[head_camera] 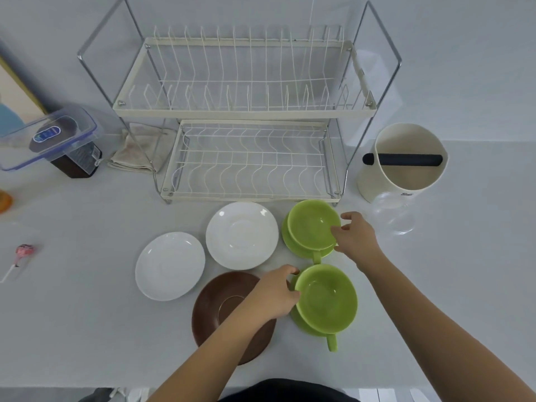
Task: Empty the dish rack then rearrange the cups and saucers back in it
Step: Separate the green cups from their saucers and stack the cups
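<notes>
With the dish rack (243, 111) emptied, the far green cup (313, 224) is gripped at its rim by the right hand (355, 237) and the near green cup (327, 298) by the left hand (274, 294), each resting on a green saucer, so that lifting into the rack is judged next.

A single head-worn view looks forward and steeply down over the pale grey tabletop (87, 314) from close above its near edge. It faces the two-tier white wire dish rack (246, 111) standing at the far side against a pale wall. Both forearms enter from the bottom of the frame. The wide-angle lens bows the rack's chrome side frames outward, so the edges are probably distorted. No second view shares the scene.
</notes>
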